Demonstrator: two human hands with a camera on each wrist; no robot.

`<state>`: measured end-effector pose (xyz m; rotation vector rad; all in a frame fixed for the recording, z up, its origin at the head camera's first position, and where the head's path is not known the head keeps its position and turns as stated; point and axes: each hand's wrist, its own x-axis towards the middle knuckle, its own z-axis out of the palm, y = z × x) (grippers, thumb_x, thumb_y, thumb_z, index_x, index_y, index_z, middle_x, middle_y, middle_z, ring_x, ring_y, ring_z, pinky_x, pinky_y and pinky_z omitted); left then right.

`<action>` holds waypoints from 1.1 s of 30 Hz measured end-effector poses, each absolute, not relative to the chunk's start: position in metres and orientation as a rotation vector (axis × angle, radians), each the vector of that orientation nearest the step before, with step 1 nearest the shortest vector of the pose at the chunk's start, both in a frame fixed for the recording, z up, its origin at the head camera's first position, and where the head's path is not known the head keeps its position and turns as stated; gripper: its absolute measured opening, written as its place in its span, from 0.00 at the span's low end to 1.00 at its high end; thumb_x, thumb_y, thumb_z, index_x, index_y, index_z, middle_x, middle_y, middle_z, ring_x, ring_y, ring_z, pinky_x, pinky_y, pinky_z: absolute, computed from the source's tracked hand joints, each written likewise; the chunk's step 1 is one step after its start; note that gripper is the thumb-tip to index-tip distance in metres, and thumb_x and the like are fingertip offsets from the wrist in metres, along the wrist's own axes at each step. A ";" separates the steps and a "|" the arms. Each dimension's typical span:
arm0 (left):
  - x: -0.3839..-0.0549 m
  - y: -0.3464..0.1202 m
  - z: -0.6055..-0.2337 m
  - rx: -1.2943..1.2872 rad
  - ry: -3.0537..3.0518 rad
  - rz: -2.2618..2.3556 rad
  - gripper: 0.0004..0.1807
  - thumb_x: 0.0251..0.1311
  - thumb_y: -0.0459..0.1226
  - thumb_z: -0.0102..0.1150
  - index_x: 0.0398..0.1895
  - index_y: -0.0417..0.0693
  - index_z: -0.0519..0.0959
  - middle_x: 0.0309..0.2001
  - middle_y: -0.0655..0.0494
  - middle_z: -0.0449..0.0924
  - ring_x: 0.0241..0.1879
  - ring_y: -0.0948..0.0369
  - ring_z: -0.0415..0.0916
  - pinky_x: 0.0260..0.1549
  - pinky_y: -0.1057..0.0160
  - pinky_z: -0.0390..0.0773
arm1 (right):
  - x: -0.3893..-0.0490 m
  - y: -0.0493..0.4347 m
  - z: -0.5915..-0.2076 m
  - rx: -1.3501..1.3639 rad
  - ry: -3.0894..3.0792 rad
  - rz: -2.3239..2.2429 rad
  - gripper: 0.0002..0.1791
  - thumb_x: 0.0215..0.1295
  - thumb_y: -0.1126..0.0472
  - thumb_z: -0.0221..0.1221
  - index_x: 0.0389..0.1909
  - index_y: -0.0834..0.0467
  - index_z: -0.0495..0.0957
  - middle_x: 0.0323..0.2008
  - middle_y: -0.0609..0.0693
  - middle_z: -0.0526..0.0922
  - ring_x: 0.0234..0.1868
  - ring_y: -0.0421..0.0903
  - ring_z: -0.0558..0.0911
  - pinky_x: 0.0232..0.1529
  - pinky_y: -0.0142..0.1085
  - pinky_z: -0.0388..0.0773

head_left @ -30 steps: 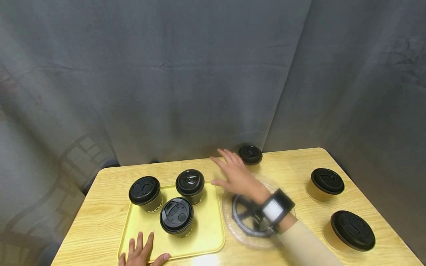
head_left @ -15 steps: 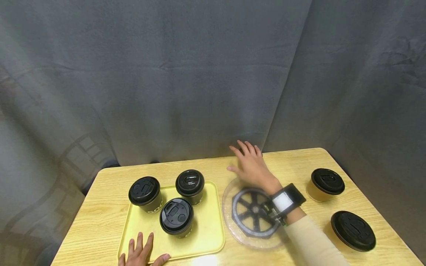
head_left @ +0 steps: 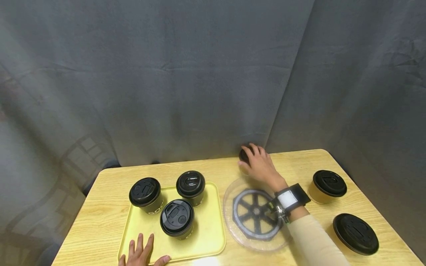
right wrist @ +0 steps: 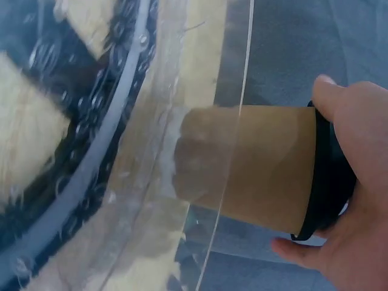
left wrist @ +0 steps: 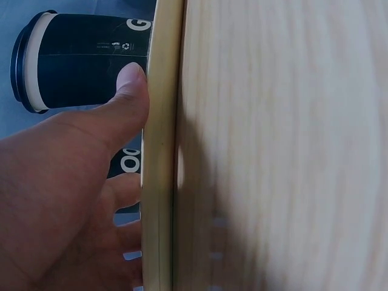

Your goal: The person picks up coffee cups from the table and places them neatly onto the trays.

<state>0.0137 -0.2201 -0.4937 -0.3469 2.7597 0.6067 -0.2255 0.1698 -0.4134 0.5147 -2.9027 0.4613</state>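
Note:
My right hand (head_left: pixel 262 167) reaches to the back edge of the table and grips a brown paper coffee cup by its black lid (head_left: pixel 244 156). In the right wrist view the cup's plain brown side (right wrist: pixel 273 163) shows, with thumb and fingers on either side of the lid. My left hand (head_left: pixel 137 255) rests with spread fingers on the near left edge of a yellow tray (head_left: pixel 208 245). Three dark-sleeved coffee cups with black lids stand on that tray: one at left (head_left: pixel 145 191), one at the back (head_left: pixel 190 184), one nearer the front (head_left: pixel 177 218).
A clear round turntable (head_left: pixel 229 218) with a dark spoked base lies right of the tray, beneath my right forearm. Two brown lidded cups stand at the right: a farther one (head_left: pixel 327 184) and a nearer one (head_left: pixel 355 233). A grey curtain (head_left: pixel 199 92) hangs behind the table (head_left: pixel 86 221).
My right hand has moved right from beside the tray to the cup at the back and taken hold of its lid. My left hand has stayed on the tray edge.

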 end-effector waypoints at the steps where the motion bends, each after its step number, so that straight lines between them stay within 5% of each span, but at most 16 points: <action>1: 0.014 -0.220 -0.494 -0.347 2.763 0.610 0.55 0.48 0.72 0.55 0.71 0.44 0.63 0.73 0.28 0.48 0.70 0.26 0.42 0.58 0.23 0.46 | -0.226 0.170 -0.414 0.517 -2.903 0.483 0.34 0.71 0.41 0.51 0.72 0.53 0.60 0.72 0.64 0.58 0.69 0.70 0.60 0.62 0.68 0.63; 33: 0.019 -0.218 -0.488 -0.354 2.745 0.618 0.56 0.48 0.72 0.55 0.72 0.44 0.61 0.74 0.30 0.45 0.71 0.26 0.39 0.59 0.24 0.45 | -0.225 0.170 -0.418 0.525 -2.814 0.650 0.32 0.68 0.48 0.57 0.69 0.56 0.64 0.68 0.68 0.60 0.66 0.73 0.59 0.58 0.69 0.67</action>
